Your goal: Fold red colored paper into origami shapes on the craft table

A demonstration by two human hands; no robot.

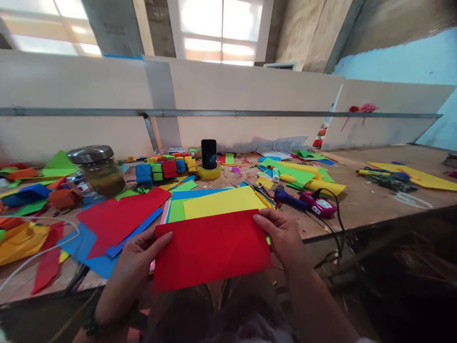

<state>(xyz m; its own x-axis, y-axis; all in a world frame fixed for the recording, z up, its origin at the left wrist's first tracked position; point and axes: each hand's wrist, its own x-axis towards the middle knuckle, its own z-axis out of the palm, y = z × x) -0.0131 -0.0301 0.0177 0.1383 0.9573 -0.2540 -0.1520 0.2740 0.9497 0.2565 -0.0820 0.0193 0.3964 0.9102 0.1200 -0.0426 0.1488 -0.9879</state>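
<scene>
I hold a red paper sheet level in front of me, over the near edge of the workbench. My left hand pinches its left edge, thumb on top. Gripping the upper right corner is my right hand, fingers curled behind the sheet. Just beyond it lie a yellow sheet, a green one and a blue one in a stack. A larger red sheet lies to the left on blue paper.
A glass jar with a metal lid stands at the left. Coloured foam blocks and a phone on a yellow tape roll sit at the back. A purple glue gun with a black cord lies right. Paper scraps cover the bench.
</scene>
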